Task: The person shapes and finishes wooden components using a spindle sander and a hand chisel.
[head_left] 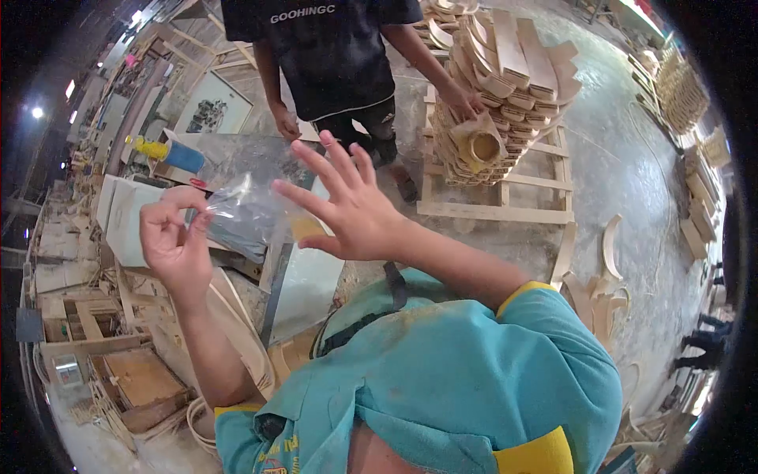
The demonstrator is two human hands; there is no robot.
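Note:
A clear plastic bag point(245, 207) hangs between my two hands, its near corner pinched by the thumb and finger of my left hand point(178, 233). My right hand point(351, 207) is spread wide beside the bag's other side, fingers apart, with nothing gripped. Below its thumb shows a small yellowish patch point(306, 228), too unclear to name. Beyond the bag lies a blue bottle with a yellow top point(183, 156).
A co-worker point(328, 55) stands opposite, one hand at a bag holding a tape-like roll point(483, 148) by stacked curved wood pieces point(513, 71) on a wooden pallet point(497, 212). Curved pieces point(611, 245) lie on the floor at right. Wooden parts point(142, 375) fill the lower left.

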